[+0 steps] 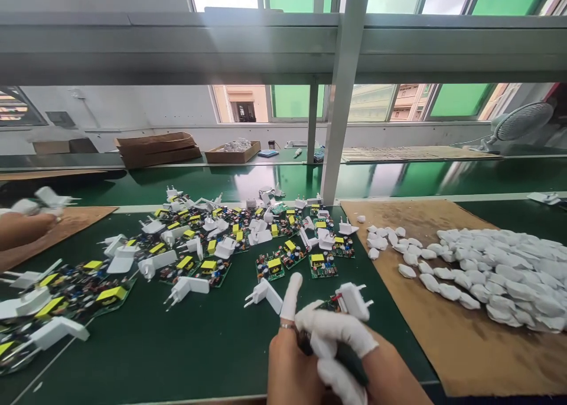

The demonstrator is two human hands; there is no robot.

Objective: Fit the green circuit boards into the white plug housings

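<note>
My left hand is low in the middle, with a white cover on its stretched index finger and a ring below it. The other left fingers are hidden behind my right hand, whose covered fingers are curled round a dark handle; the tool's kind does not show. Just beyond both hands is a small circuit board with a white plug housing. The board's near end is covered by my fingers, and my left hand appears to hold it. Another white plug housing lies beside my left index finger.
Many circuit boards with white plug housings cover the green table. White wrapped pieces are piled on brown cardboard at right. At left, another person's hand holds a white plug housing. A metal post rises ahead.
</note>
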